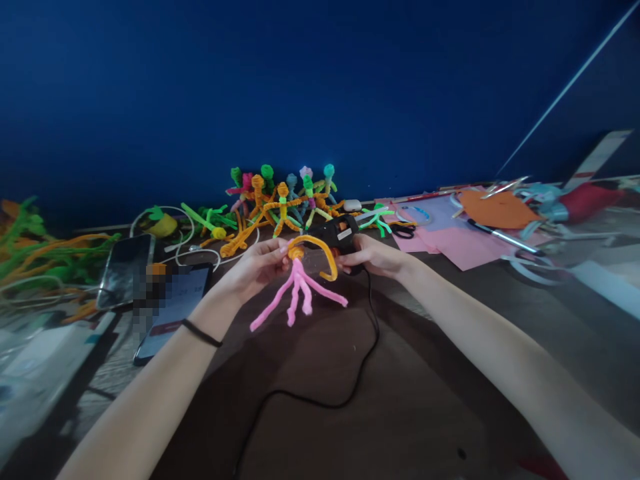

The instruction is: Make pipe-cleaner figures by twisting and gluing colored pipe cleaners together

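Observation:
Between the fingers of my left hand [263, 265] is a pipe cleaner figure [300, 283]. Its top is a coiled orange knot with a loose orange end that arcs to the right and hooks down; pink limbs spread out below. My right hand [361, 256] grips a black glue gun [341, 233], which lies level behind the orange arc, pointing left toward the figure. I cannot tell whether the nozzle touches the coil. From the gun's handle a black cord [367, 340] runs down across the dark table.
Several finished pipe cleaner figures [283, 203] stand against the blue wall. Two phones [173, 320] and a white cable lie left, near loose green and orange pipe cleaners [55, 243]. Pink paper [463, 243], black-handled scissors [404, 231] and an orange sheet [500, 210] lie right.

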`<state>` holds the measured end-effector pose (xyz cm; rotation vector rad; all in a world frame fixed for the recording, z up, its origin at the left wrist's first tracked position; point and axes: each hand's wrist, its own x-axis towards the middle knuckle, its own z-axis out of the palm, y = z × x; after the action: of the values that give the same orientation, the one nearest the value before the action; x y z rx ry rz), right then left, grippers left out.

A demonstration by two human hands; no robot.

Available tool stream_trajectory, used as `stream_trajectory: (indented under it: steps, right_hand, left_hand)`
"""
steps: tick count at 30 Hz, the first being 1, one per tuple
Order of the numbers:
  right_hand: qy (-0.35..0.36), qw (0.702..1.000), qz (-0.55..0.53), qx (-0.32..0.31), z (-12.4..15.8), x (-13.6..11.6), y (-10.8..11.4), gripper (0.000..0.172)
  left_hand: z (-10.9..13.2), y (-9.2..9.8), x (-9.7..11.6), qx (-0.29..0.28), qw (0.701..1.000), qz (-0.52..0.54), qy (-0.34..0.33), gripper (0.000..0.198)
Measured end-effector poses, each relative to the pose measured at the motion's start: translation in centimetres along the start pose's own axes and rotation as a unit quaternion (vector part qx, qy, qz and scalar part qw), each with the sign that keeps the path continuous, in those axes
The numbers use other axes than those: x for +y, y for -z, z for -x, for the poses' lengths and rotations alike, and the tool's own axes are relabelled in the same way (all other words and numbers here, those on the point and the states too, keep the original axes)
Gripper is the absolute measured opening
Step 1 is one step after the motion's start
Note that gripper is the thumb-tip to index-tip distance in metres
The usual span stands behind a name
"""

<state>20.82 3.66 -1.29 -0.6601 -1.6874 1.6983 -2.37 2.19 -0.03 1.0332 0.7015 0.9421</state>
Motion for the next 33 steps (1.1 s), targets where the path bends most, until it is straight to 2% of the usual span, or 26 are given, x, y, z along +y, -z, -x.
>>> stream_trajectory:
  steps: [7,13,16,18,21,23,29,31,33]
  right_hand:
    - [0.005,1.0,-0.011,0.024,-0.1,0.2,0.0,0.013]
    - [-0.019,0.991,-0.052,0.12,-0.6,1.0,0.9,0.02]
    - [-0.082,0.984,0.04,0.155,-0.6,1.3,1.0,0.019]
    - [-0.119,0.963,0.179,0.161,-0.6,1.3,0.9,0.023]
    - [-0.145,0.895,0.381,0.181,-0.6,1.3,0.4,0.036]
    - [-0.175,0.852,0.456,0.191,-0.5,1.2,0.1,0.042]
    - [-0.257,0.784,0.54,0.166,-0.5,1.2,-0.6,0.053]
    - [-0.243,0.771,0.555,0.195,-0.4,1.0,-0.7,0.051]
    - [-0.186,0.77,0.559,0.245,-0.3,0.5,-0.7,0.048]
  left_hand:
    - [0.0,0.0,-0.1,0.014,1.0,0.0,-0.002,0.017]
    - [0.0,-0.2,0.1,0.012,1.0,-0.024,-0.009,0.017]
    - [-0.1,-0.2,0.1,0.017,0.998,-0.049,-0.016,0.017]
    - [-0.1,-0.2,0.0,0.017,0.997,-0.068,-0.021,0.017]
    - [-0.1,-0.3,-0.1,0.018,0.995,-0.092,-0.022,0.017]
    - [-0.1,-0.4,-0.1,0.021,0.994,-0.104,-0.019,0.018]
    - [0.1,-0.7,0.0,0.021,0.991,-0.132,-0.019,0.02]
    - [0.1,-0.8,0.0,0.022,0.989,-0.146,-0.021,0.02]
    - [0.1,-0.9,-0.1,0.024,0.986,-0.163,-0.021,0.021]
